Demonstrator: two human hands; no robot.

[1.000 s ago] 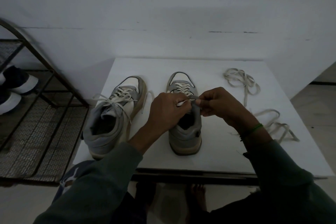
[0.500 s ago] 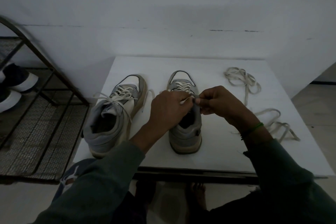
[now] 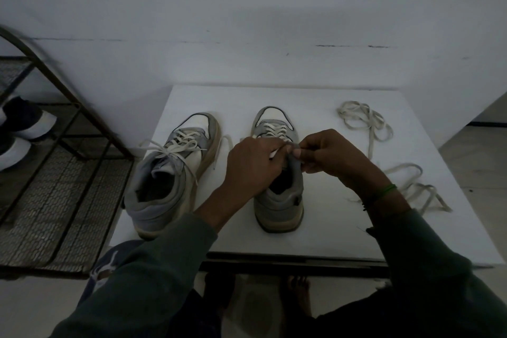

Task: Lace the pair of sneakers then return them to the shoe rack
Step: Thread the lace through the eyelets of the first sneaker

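Two grey and white sneakers stand on a white table [image 3: 343,217], toes pointing away from me. The left sneaker [image 3: 170,175] is laced, its cream lace ends hanging loose. Over the right sneaker [image 3: 278,200] both my hands meet at the upper eyelets. My left hand [image 3: 253,164] pinches the end of its cream lace [image 3: 274,129], which crosses the lower eyelets. My right hand [image 3: 329,156] grips the grey upper edge of the shoe by the tongue. The upper eyelets are hidden by my fingers.
Two loose cream laces lie on the table's right side, one at the back [image 3: 365,121], one nearer the front [image 3: 417,189]. A dark metal shoe rack [image 3: 63,178] with mesh shelves stands on the left, holding dark shoes with white soles [image 3: 24,123]. A wall rises behind.
My hands have stayed at the right sneaker's upper eyelets, working the lace end a little. The sneakers and loose laces have not moved.
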